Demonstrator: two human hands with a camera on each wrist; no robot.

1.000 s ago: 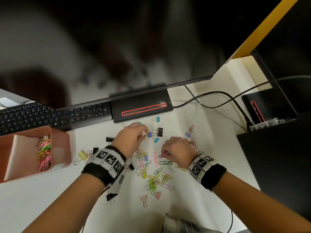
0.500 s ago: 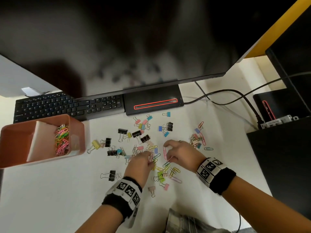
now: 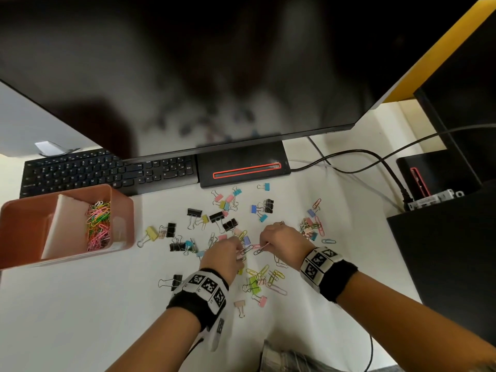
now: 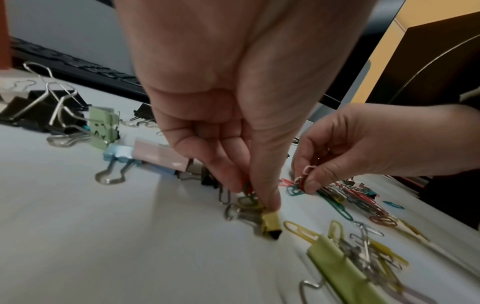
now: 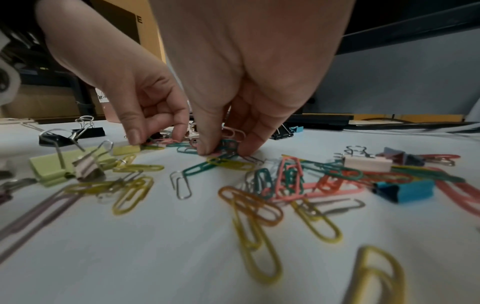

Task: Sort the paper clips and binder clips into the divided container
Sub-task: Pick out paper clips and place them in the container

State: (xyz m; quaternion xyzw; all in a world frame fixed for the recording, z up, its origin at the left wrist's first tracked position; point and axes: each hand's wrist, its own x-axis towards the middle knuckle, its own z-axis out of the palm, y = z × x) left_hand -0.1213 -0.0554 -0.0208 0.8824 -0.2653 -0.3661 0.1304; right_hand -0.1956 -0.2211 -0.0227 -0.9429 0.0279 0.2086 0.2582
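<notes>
Down on a white table (image 3: pixel 80 304), both hands work in the middle of a scatter of coloured paper clips (image 5: pixel 135 191) and binder clips (image 3: pixel 193 212). On the left hand (image 3: pixel 224 255), thumb and fingers (image 4: pixel 228 176) are drawn narrow, pinching a few paper clips just above a small yellow binder clip (image 4: pixel 270 223). Close beside it, the right hand (image 3: pixel 281 242) has its fingers (image 5: pixel 250 144) closed on a small bunch of paper clips against the table. Well to the left stands the pink divided container (image 3: pixel 122 205), with a heap of paper clips in its right compartment, just in front of a black keyboard (image 3: pixel 107 170).
</notes>
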